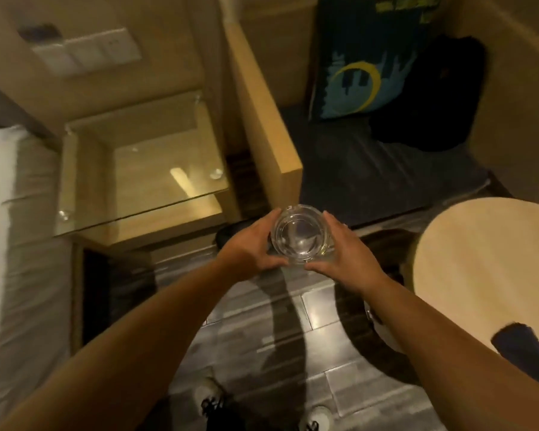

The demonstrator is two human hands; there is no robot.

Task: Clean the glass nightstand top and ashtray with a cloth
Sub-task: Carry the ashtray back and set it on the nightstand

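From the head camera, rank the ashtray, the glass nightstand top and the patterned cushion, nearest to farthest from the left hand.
1. ashtray, held between left hand and right hand.
2. glass nightstand top, up-left.
3. patterned cushion, far upper right.

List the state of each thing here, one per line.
Ashtray: held in the air over the floor, upright, looks empty.
Left hand: grips the ashtray's left side.
Right hand: grips its right side.
Glass nightstand top: bare, nothing on it.
Round table: dark cloth-like thing at its near edge.
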